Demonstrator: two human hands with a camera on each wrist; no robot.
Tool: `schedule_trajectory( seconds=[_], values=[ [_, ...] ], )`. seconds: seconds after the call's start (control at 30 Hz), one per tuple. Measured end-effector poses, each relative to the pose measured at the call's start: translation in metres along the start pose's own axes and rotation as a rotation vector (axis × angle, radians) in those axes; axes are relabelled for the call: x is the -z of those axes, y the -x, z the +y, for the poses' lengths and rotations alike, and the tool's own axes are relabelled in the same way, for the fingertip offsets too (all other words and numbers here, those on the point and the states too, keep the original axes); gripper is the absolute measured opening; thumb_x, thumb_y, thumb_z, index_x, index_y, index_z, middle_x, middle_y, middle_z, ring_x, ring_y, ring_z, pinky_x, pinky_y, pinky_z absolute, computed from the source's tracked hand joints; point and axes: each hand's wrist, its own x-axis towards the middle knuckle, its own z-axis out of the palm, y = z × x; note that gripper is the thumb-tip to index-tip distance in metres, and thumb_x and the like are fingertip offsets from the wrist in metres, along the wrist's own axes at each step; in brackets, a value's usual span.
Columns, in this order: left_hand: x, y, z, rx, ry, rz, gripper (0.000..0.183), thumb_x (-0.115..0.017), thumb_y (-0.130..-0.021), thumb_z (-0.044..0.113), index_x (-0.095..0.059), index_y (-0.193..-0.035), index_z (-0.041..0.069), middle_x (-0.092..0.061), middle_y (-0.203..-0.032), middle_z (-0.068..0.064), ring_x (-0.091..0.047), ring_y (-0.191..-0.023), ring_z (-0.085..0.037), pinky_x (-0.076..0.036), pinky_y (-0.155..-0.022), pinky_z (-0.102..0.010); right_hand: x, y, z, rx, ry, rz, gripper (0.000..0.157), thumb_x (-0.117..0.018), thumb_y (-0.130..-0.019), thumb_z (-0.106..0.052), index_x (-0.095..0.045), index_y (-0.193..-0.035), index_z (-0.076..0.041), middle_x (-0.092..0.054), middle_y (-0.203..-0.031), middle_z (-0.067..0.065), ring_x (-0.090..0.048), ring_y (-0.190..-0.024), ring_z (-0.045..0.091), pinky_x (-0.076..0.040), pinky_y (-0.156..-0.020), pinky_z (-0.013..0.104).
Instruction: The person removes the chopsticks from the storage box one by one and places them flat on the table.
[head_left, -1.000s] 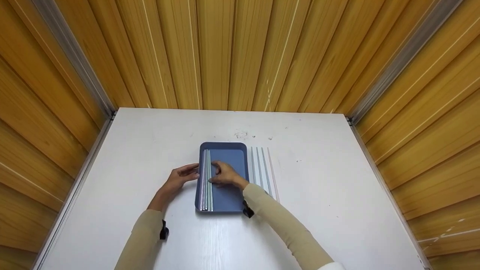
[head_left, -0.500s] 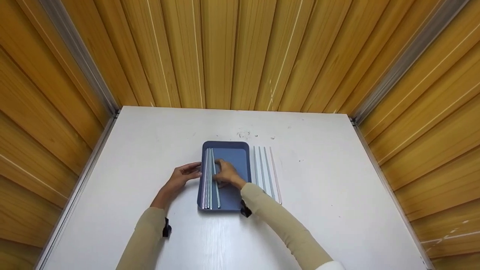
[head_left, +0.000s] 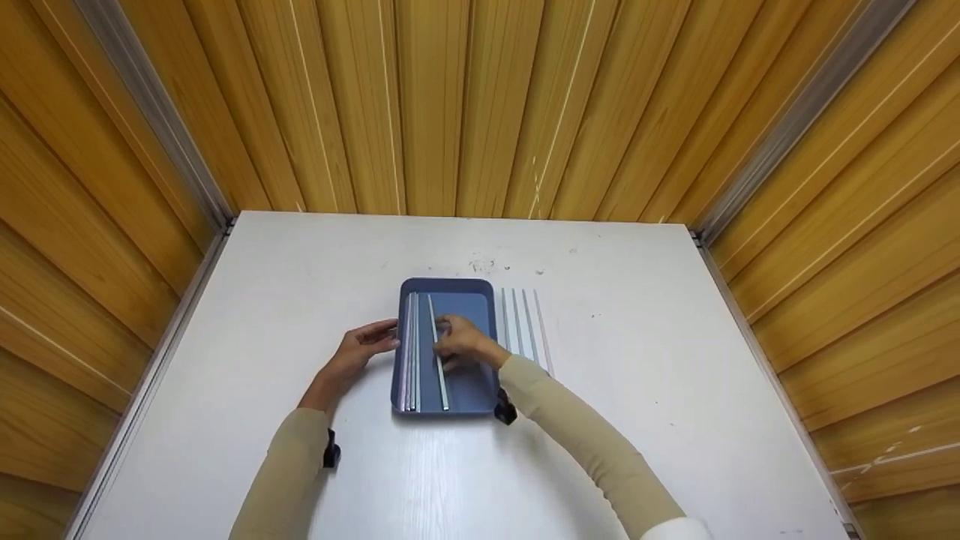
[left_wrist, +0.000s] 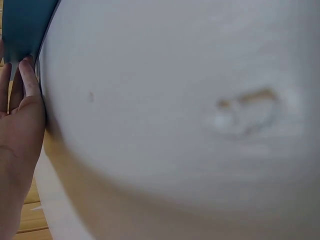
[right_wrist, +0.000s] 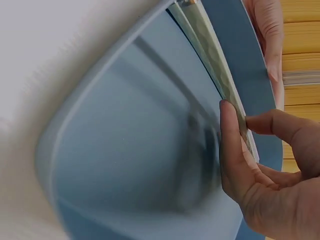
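Note:
A blue rectangular tray (head_left: 457,285) lies on the white table. Along its left inner side rest several long thin sticks (head_left: 412,360), pale green and lilac, side by side. My right hand (head_left: 461,341), inside the tray, pinches one pale green stick (head_left: 442,382) between thumb and fingers. That stick stands slightly tilted, a gap away from the row. In the right wrist view the held stick (right_wrist: 212,50) looks faceted and comes close over the tray floor. My left hand (head_left: 356,352) touches the tray's left outer wall with its fingers extended; its fingers (left_wrist: 30,77) meet the wall in the left wrist view.
Several more thin sticks (head_left: 517,322), pale blue and pink, lie parallel on the table (head_left: 637,337) just right of the tray, partly hidden by the right forearm. Yellow wood-look panels (head_left: 427,112) enclose the back and sides.
My right hand has drawn one pale green stick away from the row, rightward towards the tray's middle. My left hand stays against the tray's left wall.

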Motion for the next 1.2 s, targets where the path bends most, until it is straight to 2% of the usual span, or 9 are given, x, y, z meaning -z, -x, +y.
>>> schedule_trajectory(
  seconds=[0.1, 0.27, 0.5, 0.7, 0.87, 1.07, 1.2],
  values=[
    [-0.001, 0.000, 0.000, -0.010, 0.003, 0.001, 0.059, -0.078, -0.091, 0.012, -0.056, -0.145, 0.002, -0.059, -0.146, -0.020, -0.060, -0.132, -0.022, -0.051, -0.101, -0.017, 0.008, 0.009, -0.005, 0.026, 0.006, 0.000, 0.071, -0.064, -0.087, 0.009, -0.038, -0.153, 0.004, -0.060, -0.081, 0.004, -0.061, -0.064, 0.015, -0.065, -0.069, 0.044],
    [-0.003, 0.002, 0.000, -0.027, 0.020, -0.006, 0.058, -0.076, -0.091, 0.008, -0.055, -0.145, -0.002, -0.057, -0.146, -0.023, -0.061, -0.130, -0.020, -0.052, -0.100, -0.017, 0.024, 0.023, -0.014, 0.022, -0.022, -0.003, 0.072, -0.065, -0.089, 0.011, -0.037, -0.155, 0.000, -0.062, -0.091, 0.009, -0.065, -0.068, 0.019, -0.064, -0.078, 0.052],
    [-0.004, 0.002, -0.004, -0.023, 0.018, 0.003, 0.058, -0.076, -0.091, 0.007, -0.054, -0.144, -0.003, -0.058, -0.146, -0.024, -0.059, -0.133, -0.026, -0.051, -0.099, -0.015, 0.046, 0.038, -0.019, 0.011, -0.025, 0.010, 0.073, -0.066, -0.091, 0.010, -0.036, -0.156, -0.002, -0.059, -0.095, 0.009, -0.073, -0.082, 0.025, -0.065, -0.071, 0.043],
    [-0.004, 0.002, -0.001, -0.041, 0.009, 0.017, 0.058, -0.076, -0.091, 0.007, -0.054, -0.144, -0.003, -0.058, -0.146, -0.024, -0.058, -0.135, -0.028, -0.051, -0.098, -0.015, 0.064, 0.044, -0.016, 0.026, -0.031, 0.016, 0.074, -0.065, -0.090, 0.011, -0.035, -0.156, -0.002, -0.060, -0.093, 0.009, -0.069, -0.077, 0.017, -0.065, -0.065, 0.038],
    [-0.003, 0.004, 0.000, -0.032, 0.001, 0.009, 0.058, -0.076, -0.092, 0.009, -0.055, -0.144, -0.002, -0.057, -0.146, -0.023, -0.057, -0.135, -0.029, -0.052, -0.099, -0.017, 0.077, 0.048, -0.007, 0.025, -0.020, 0.029, 0.072, -0.061, -0.091, 0.012, -0.032, -0.157, 0.000, -0.059, -0.094, 0.012, -0.068, -0.079, 0.019, -0.065, -0.066, 0.038],
    [-0.002, 0.006, -0.002, -0.017, -0.020, 0.006, 0.060, -0.076, -0.092, 0.011, -0.053, -0.146, -0.001, -0.056, -0.148, -0.023, -0.052, -0.140, -0.035, -0.051, -0.099, -0.016, 0.093, 0.056, 0.001, 0.001, -0.021, 0.033, 0.070, -0.056, -0.093, 0.012, -0.030, -0.157, 0.001, -0.058, -0.096, 0.011, -0.068, -0.087, 0.024, -0.066, -0.071, 0.040],
    [-0.002, 0.006, 0.000, -0.021, -0.025, 0.009, 0.060, -0.076, -0.092, 0.013, -0.053, -0.146, -0.001, -0.058, -0.146, -0.023, -0.056, -0.135, -0.030, -0.052, -0.098, -0.017, 0.106, 0.059, 0.009, -0.015, -0.017, 0.049, 0.070, -0.055, -0.093, 0.014, -0.029, -0.157, 0.001, -0.057, -0.096, 0.010, -0.069, -0.099, 0.037, -0.065, -0.067, 0.038]
  ],
)
